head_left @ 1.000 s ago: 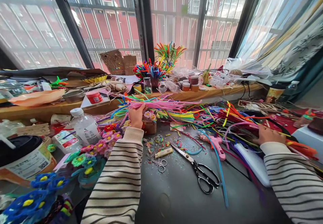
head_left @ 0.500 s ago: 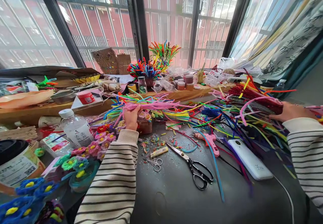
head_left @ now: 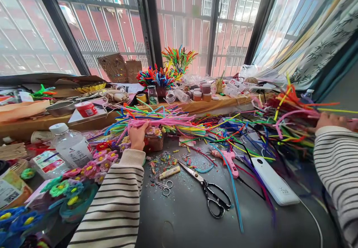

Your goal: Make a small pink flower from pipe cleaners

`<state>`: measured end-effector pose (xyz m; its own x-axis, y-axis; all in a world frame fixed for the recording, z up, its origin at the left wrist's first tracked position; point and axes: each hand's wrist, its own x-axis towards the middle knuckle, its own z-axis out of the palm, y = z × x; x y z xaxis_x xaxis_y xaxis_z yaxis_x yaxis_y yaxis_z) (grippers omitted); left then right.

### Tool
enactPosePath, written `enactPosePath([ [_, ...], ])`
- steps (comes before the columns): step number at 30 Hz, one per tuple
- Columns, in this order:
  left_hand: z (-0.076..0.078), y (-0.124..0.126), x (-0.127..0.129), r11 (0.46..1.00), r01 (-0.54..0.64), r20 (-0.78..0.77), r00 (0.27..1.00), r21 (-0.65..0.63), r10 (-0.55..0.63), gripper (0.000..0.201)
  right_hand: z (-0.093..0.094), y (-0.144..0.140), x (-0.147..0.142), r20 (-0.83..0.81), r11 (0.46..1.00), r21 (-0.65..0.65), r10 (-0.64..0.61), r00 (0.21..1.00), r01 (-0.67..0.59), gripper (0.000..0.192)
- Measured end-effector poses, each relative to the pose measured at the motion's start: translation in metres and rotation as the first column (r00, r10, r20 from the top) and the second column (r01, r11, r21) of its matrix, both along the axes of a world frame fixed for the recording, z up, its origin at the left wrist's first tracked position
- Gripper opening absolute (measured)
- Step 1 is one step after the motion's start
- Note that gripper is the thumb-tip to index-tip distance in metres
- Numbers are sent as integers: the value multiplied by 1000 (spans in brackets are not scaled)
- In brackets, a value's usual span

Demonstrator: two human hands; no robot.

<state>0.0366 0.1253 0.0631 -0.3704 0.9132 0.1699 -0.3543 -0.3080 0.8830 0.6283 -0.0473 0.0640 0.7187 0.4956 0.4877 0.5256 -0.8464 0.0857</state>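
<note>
My left hand (head_left: 138,135) is closed on a bundle of pink pipe cleaners (head_left: 173,118), which lies over other coloured pipe cleaners at the back of the table. At the far right my right hand (head_left: 331,121) has its fingers wrapped round a thick mixed bundle of pipe cleaners (head_left: 298,110), smeared by motion. Loose blue, black and yellow strands trail below that bundle. Between the hands lie a pink glue gun (head_left: 229,162), large scissors (head_left: 208,188) with black handles, small scissors (head_left: 165,187) and a cream-coloured tube (head_left: 169,172).
A white power bank (head_left: 275,182) with a cable lies at the right. Fuzzy flowers (head_left: 97,162), a plastic bottle (head_left: 71,145) and a cup (head_left: 12,184) crowd the left. Jars (head_left: 206,88) and a colourful bouquet (head_left: 179,59) stand on the windowsill ledge (head_left: 192,108).
My right hand has moved slightly right and up with its bundle, pulling strands along. My left hand stays on the pink pipe cleaners. The view has turned a little to the right.
</note>
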Motion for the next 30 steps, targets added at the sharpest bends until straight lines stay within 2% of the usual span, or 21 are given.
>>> enactPosePath([
  [1,0,0,0,1000,-1,-4,1000,1,1,15,-12,0,-6,-52,1000,8,-14,999,15,60],
  [3,0,-1,0,1000,-4,-15,1000,-2,4,15,-30,-1,-17,-63,995,-15,97,993,-98,52],
  [5,0,-1,1,1000,-5,-26,1000,-7,5,16,-38,-3,-24,-4,986,-24,166,986,-166,49],
  [8,0,-2,1,1000,-6,-29,1000,-13,6,17,-29,-6,-33,153,979,-39,206,966,-202,45],
  [10,1,-3,2,1000,-6,-29,1000,-9,6,17,-21,-6,-46,186,965,-96,259,948,-244,38],
  [12,1,-4,3,1000,-1,-36,999,-5,1,17,-20,-4,-65,80,943,-176,300,950,-283,34],
  [15,2,-4,4,1000,3,-52,999,-10,-4,18,-35,6,-99,-137,901,-277,306,942,-333,34],
  [18,2,-3,5,1000,1,-47,999,-6,-1,17,-56,20,-122,-181,888,-341,262,948,-310,33],
  [20,3,-2,5,1000,-1,-36,999,5,1,16,-61,28,-126,-199,892,-349,230,953,-288,25],
  [22,5,-2,5,1000,-2,-30,1000,20,2,15,-55,32,-122,-222,913,-331,171,960,-239,24],
  [26,13,-2,2,998,-4,-20,1000,65,5,15,-32,38,-108,-269,948,-289,49,962,-129,34],
  [28,18,-1,0,996,-11,-12,1000,88,13,15,-29,44,-109,-317,932,-287,124,940,-220,32],
  [30,21,-1,-1,994,-10,-1,1000,105,10,15,-37,53,-117,-392,873,-282,275,878,-399,31],
])
